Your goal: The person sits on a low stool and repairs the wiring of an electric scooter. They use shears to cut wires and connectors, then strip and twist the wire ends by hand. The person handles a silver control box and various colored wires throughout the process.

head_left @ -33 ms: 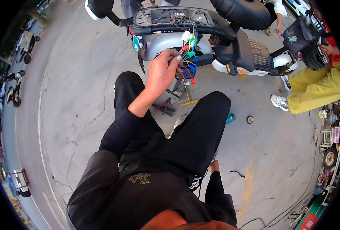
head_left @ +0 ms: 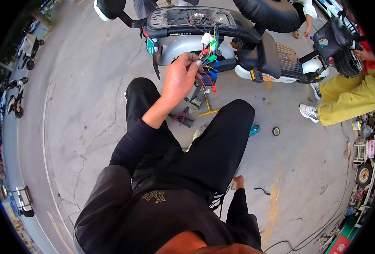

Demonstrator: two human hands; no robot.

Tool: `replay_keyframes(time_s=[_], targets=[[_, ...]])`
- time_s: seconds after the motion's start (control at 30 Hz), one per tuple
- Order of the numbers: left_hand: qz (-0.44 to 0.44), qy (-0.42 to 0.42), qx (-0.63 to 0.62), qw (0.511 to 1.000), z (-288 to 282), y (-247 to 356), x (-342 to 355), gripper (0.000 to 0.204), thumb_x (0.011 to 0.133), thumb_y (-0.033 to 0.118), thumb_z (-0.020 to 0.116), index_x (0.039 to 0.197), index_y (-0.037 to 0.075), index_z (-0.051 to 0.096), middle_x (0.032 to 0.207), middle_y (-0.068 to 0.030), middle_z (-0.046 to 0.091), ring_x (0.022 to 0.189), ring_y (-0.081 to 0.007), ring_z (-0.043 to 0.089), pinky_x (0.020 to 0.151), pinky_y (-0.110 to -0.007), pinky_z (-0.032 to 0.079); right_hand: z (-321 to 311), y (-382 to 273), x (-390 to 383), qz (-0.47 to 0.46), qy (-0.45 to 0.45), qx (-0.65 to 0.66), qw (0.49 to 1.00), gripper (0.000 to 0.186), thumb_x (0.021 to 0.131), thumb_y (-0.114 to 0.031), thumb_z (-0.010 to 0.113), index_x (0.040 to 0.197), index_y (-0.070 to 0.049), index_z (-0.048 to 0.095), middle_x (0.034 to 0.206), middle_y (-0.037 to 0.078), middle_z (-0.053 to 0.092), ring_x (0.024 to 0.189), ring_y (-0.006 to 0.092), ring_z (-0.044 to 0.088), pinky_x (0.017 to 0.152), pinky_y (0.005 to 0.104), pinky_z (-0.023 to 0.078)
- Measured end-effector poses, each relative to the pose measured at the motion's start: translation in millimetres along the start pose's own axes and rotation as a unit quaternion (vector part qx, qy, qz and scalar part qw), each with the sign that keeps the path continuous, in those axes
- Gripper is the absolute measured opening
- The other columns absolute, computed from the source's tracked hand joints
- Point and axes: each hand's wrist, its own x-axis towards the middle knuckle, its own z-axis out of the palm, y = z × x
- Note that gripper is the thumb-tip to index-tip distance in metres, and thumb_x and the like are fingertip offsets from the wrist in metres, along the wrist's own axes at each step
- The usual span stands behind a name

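My left hand (head_left: 181,73) pinches a bundle of coloured wires (head_left: 205,63) with white, green, red and blue connectors (head_left: 213,58). The bundle runs up to the open, dusty compartment (head_left: 187,17) of a white scooter (head_left: 168,53) lying across the top of my view. Low at the right, my right hand (head_left: 239,182) is beside my right thigh, fingers curled on something mostly hidden. Below the bundle, a yellow-handled T-shaped tool (head_left: 208,111) and dark pliers (head_left: 181,118) with red handles are on the pavement.
A person in yellow trousers (head_left: 348,99) stands by a basket (head_left: 346,63) at the right; others are behind the scooter. A tape roll (head_left: 276,131), blue bottle (head_left: 254,130) and cables (head_left: 297,246) lie on the ground. Parked scooters (head_left: 16,97) line the left, stacked clutter the right.
My right hand has shifted slightly upward beside my thigh. My left hand and the wires have barely moved.
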Motion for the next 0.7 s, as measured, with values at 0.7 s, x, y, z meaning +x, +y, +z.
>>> replay_keyframes(time_s=[0.7], targets=[[0.104,-0.010,0.167,0.980,-5,-23,-8,0.015,0.094,-0.002,0.058,0.108,0.003,0.057,0.073,-0.0157,0.067,0.066,-0.0317,0.070,0.058,-0.039,0.053,-344,-485,-210,-0.727,0.455,-0.102,0.504,0.028,0.075,-0.017,0.065,0.100,-0.004,0.066,0.097,0.004,0.062,0.093,0.0191,0.060,0.065,0.0300,0.049]])
